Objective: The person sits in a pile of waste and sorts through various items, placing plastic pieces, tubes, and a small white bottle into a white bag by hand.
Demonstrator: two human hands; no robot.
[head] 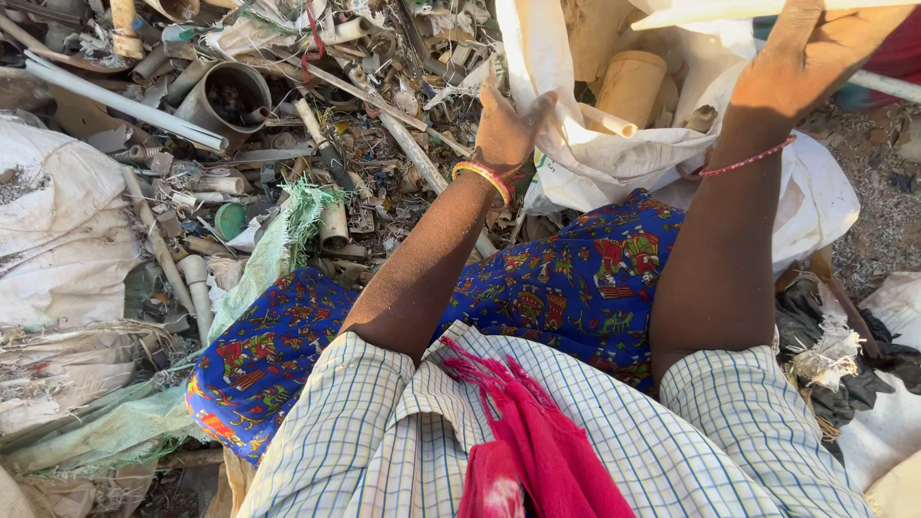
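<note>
A large white woven sack (614, 158) lies open in front of me on my blue patterned skirt (566, 288). My left hand (507, 123), with yellow and red bangles at the wrist, grips the sack's near left rim. Gripping the rim at the top right is my right hand (815, 48), with a thin red thread around its wrist. Inside the sack lie a beige pipe stub (629, 86) and a thinner cream tube (606, 123). The rest of what the sack holds is hidden by its folds.
A heap of broken plastic pipes (288, 115) and fittings spreads to the left, with a grey pipe socket (223, 100) and a long grey pipe (115, 101). Filled dirty sacks (58, 230) lie at the far left. Gravel and rags (863, 355) are at the right.
</note>
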